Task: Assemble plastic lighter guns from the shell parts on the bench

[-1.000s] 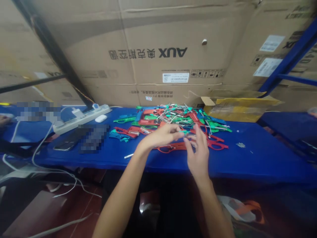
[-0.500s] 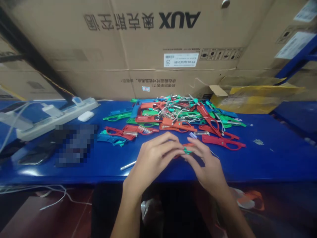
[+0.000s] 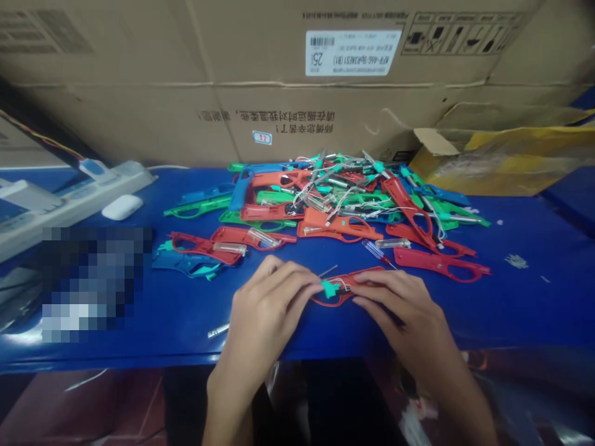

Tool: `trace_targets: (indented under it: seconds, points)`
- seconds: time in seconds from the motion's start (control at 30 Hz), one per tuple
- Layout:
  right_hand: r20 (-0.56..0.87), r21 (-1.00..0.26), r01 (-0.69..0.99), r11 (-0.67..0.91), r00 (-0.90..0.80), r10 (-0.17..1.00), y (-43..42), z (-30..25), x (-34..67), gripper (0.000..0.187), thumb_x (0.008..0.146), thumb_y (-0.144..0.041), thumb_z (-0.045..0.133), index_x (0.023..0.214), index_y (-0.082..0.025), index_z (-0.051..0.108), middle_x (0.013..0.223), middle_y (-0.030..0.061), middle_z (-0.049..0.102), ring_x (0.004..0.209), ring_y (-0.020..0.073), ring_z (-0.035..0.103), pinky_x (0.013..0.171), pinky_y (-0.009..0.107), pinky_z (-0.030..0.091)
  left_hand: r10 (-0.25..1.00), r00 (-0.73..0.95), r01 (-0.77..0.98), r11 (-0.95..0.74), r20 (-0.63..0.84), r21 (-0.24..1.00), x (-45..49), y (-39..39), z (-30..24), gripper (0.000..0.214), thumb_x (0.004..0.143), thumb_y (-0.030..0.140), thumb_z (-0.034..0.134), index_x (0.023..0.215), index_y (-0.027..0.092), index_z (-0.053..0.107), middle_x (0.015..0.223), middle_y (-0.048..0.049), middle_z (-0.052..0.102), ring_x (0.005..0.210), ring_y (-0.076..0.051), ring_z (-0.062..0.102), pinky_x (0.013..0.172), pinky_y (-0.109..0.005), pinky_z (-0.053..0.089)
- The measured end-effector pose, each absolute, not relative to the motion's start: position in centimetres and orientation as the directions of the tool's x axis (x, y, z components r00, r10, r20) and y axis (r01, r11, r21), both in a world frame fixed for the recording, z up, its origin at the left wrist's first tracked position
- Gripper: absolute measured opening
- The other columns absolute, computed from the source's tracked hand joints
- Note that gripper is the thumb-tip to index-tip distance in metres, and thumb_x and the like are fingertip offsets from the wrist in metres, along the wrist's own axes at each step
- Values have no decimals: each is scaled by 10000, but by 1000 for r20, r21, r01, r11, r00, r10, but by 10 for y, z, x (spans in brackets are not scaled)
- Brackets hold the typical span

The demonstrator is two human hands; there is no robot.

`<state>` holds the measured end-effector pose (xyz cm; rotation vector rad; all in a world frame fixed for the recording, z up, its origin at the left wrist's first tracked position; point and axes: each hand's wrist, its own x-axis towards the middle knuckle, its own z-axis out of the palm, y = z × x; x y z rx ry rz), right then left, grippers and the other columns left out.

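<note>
My left hand [image 3: 267, 310] and my right hand [image 3: 402, 310] meet over a red plastic handle piece [image 3: 351, 280] lying on the blue table [image 3: 511, 297] near its front edge. The left fingertips pinch a small teal part [image 3: 329, 288] with thin wires at the piece's left end. The right fingers press down on the red piece's right part. Behind them lies a heap of red, green and blue plastic handle pieces [image 3: 334, 204] mixed with wires and small clear tubes.
A white power strip [image 3: 69, 198] and a white earbud case [image 3: 121, 207] sit at the left. A small metal pin [image 3: 218, 331] lies by my left wrist. Large cardboard boxes [image 3: 288, 80] wall off the back; a yellow-lined open box [image 3: 506, 155] stands at right.
The camera has tilted down and closer. Both hands have come down from above the heap to the table's front, and now hold the red piece with the teal part against the table.
</note>
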<state>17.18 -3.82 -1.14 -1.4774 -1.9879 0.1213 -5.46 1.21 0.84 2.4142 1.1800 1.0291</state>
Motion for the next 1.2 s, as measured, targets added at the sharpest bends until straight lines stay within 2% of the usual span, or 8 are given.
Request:
trace_targets:
  seconds: [0.23, 0.37, 0.6, 0.8, 0.97, 1.2]
  points:
    - [447, -466, 791, 397, -178, 877, -37, -10, 173, 184, 1028, -231, 563, 1049, -295, 734, 1075, -7, 780, 995, 210, 704, 906, 408, 478, 776, 441, 640, -624, 450, 449, -53, 10, 6, 155, 1007, 300, 623, 940, 241, 750, 1017, -11, 720, 883, -173, 564, 708, -299, 456]
    - [430, -502, 780, 374, -150, 890, -36, -10, 173, 158, 1027, -227, 568, 1028, -279, 717, 1070, -16, 782, 1004, 205, 704, 940, 395, 465, 775, 456, 641, -627, 438, 442, -53, 13, 5, 137, 994, 313, 640, 943, 236, 741, 1018, -12, 707, 879, -178, 565, 753, -313, 450]
    - [422, -529, 765, 367, -139, 896, -34, -11, 176, 159, 1021, -245, 566, 1014, -268, 723, 1058, -6, 791, 988, 213, 724, 922, 387, 490, 734, 586, 632, -679, 343, 373, -49, 32, 14, 158, 985, 315, 650, 894, 226, 744, 1005, -4, 715, 915, -198, 596, 795, -340, 413]
    - [455, -505, 775, 381, -136, 880, -33, -13, 178, 168, 1005, -233, 568, 997, -270, 732, 1029, 3, 801, 963, 217, 744, 892, 382, 510, 748, 597, 607, -658, 289, 446, -44, 35, 18, 147, 996, 277, 638, 900, 218, 732, 1019, 12, 715, 912, -183, 619, 820, -340, 400]
    - [395, -539, 768, 346, -133, 909, -34, -9, 177, 178, 1012, -220, 562, 1030, -261, 735, 1080, 5, 793, 1028, 210, 726, 943, 378, 491, 765, 561, 575, -634, 315, 517, -46, 35, 12, 135, 967, 323, 679, 889, 251, 763, 1025, 33, 739, 900, -175, 637, 824, -336, 411]
    - [402, -528, 776, 345, -130, 907, -32, -9, 176, 155, 1006, -217, 590, 1022, -253, 740, 1076, -1, 794, 1025, 207, 723, 949, 365, 482, 790, 483, 574, -612, 379, 544, -44, 32, 7, 107, 934, 316, 726, 860, 278, 793, 996, 43, 761, 884, -163, 669, 801, -320, 434]
